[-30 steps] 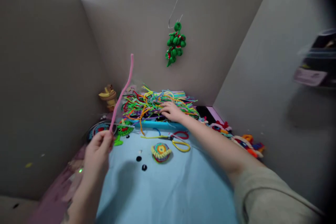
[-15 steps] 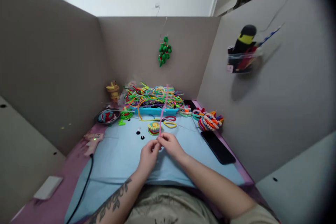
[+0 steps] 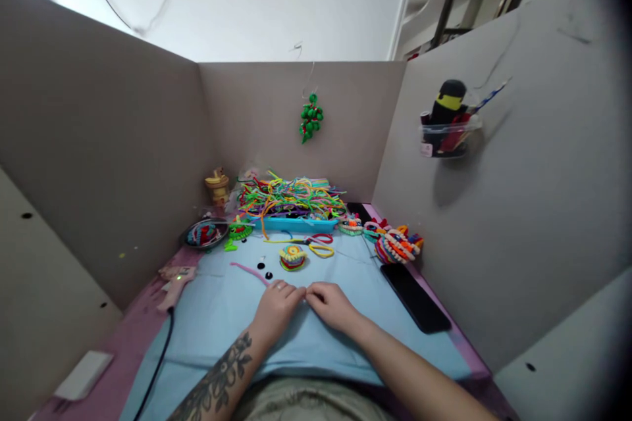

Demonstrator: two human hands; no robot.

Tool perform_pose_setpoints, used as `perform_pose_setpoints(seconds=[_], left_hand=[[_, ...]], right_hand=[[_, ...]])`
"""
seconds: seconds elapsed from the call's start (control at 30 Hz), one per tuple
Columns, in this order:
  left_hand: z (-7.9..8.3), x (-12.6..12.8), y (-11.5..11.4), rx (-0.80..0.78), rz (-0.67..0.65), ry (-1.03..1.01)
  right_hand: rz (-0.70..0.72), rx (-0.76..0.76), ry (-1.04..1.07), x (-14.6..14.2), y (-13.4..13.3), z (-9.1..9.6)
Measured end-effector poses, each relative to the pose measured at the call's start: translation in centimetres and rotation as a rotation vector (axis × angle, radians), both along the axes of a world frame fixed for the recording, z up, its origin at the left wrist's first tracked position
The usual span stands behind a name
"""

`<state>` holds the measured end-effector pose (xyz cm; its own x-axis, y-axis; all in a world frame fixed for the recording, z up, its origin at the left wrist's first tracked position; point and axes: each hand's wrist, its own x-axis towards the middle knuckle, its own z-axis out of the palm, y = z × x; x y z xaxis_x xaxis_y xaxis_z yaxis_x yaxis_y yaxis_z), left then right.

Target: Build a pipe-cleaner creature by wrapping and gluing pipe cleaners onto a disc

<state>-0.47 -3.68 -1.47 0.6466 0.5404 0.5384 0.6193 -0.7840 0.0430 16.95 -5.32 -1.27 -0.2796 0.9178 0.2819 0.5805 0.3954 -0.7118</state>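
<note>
A pink pipe cleaner sticks out to the left from under my left hand, which is closed on it. My right hand is closed too, its fingertips meeting the left ones over the blue cloth. The bit of pipe cleaner between the fingertips is mostly hidden. Just beyond the hands sits a small round piece of coiled pipe cleaners with a yellow top. Two small black round pieces lie left of it. Behind it are what look like scissors with red and yellow handle loops.
A blue tray heaped with pipe cleaners stands at the back. At left are a pink glue gun with a black cord and a dark bowl. A black phone and colourful pipe-cleaner figures lie at right. Grey panels enclose three sides.
The pink pipe cleaner stood upright from my fingers and now points left, low over the cloth. My hands have turned, knuckles up, fingertips still together. The view has tilted up slightly.
</note>
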Motion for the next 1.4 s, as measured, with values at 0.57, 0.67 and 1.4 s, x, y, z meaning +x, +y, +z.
perform_pose_setpoints(seconds=[0.57,0.67,1.4], left_hand=[[-0.7,-0.3,0.4,-0.165,0.082,-0.291],[-0.5,-0.3,0.6,-0.255,0.083,-0.37],[-1.3,-1.1,1.3,-0.277,0.063,-0.488]], right_hand=[[-0.461,-0.013,-0.529,8.3,11.2,-2.1],[-0.458,-0.015,-0.552,8.6,11.2,-2.3],[0.171,0.141,0.267,-0.2,3.8,1.0]])
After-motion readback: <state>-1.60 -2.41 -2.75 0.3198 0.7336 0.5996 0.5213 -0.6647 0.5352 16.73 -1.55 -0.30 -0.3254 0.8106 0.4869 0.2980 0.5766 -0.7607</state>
